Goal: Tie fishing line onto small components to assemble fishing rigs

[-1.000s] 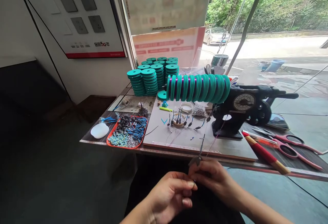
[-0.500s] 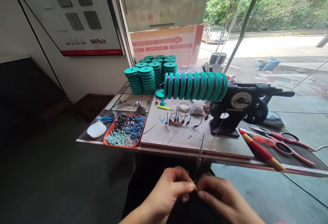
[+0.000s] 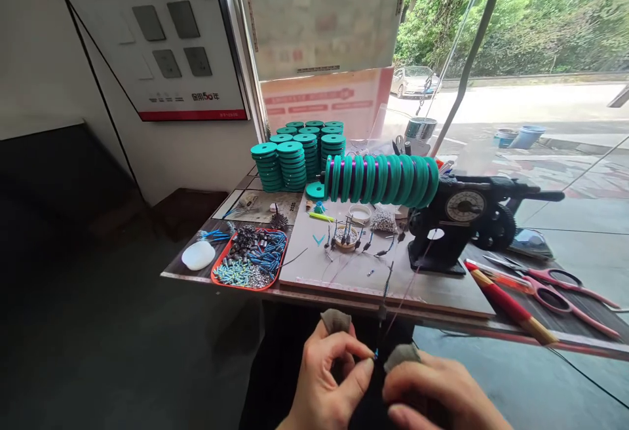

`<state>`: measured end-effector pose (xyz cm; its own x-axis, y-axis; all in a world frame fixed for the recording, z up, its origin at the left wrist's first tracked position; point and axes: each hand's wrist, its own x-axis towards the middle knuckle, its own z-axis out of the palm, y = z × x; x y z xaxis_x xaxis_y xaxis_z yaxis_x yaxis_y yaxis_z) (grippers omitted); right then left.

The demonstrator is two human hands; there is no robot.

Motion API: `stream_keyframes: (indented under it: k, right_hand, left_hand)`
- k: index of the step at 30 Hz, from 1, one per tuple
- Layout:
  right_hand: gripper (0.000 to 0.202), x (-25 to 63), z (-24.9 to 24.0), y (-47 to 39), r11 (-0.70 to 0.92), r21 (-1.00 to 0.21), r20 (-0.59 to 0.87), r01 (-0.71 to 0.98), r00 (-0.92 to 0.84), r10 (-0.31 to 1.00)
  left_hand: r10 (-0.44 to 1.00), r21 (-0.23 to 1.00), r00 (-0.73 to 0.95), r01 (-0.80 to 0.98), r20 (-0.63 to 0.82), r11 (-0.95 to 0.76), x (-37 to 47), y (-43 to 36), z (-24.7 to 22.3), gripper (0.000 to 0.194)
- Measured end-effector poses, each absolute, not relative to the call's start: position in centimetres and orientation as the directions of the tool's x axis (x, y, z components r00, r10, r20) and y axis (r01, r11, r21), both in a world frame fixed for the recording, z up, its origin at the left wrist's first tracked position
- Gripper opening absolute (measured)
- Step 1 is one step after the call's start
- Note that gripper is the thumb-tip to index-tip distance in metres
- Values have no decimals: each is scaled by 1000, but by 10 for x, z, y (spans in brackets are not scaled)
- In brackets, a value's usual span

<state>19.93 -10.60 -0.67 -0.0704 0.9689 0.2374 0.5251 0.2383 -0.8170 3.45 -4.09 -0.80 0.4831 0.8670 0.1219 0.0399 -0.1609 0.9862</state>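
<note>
My left hand (image 3: 331,374) is closed in a pinch, thumb and forefinger on a tiny blue piece (image 3: 376,354) at the lower end of a hanging dark line. My right hand (image 3: 437,387) is just to the right, fingers curled; whatever lies in them is hidden. Both hands have grey finger covers (image 3: 336,320). Above the pinch, a dark weight-like piece (image 3: 382,312) hangs on the line below a thin dark stem (image 3: 387,282). A fine pink thread (image 3: 405,295) runs down beside it from the black winding machine (image 3: 437,246).
Green foam spools (image 3: 383,179) fill the machine's shaft; more green spools (image 3: 293,166) are stacked behind. A red-rimmed tray (image 3: 281,266) holds small parts. On the board (image 3: 314,273) stands a bowl of beads (image 3: 345,236). Pink scissors (image 3: 555,292) lie right, beside a red-handled tool (image 3: 511,302).
My right hand has come away from my left, slightly rightward and down. The blue piece now shows in my left pinch. The view has shifted, so the table sits lower and farther right.
</note>
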Motion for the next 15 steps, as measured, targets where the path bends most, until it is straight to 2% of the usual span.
stream_keyframes:
  k: [3, 6, 10, 15]
  right_hand:
    - [35, 203, 4, -99, -3, -943, 12, 333, 43, 999]
    - [40, 202, 6, -92, -185, -975, -181, 125, 43, 983]
    - [38, 196, 5, -85, -231, -973, -231, -9, 44, 972]
    - [35, 195, 2, -79, -239, -968, -241, -70, 12, 971]
  left_hand:
    - [882, 997, 471, 46, 39, -68, 37, -40, -5, 10]
    - [886, 998, 462, 67, -43, 13, 40, -40, 0, 10]
    - [875, 997, 477, 61, -76, 54, 42, -39, 2, 10]
    - [859, 987, 489, 27, -153, 160, 43, -37, 1, 14]
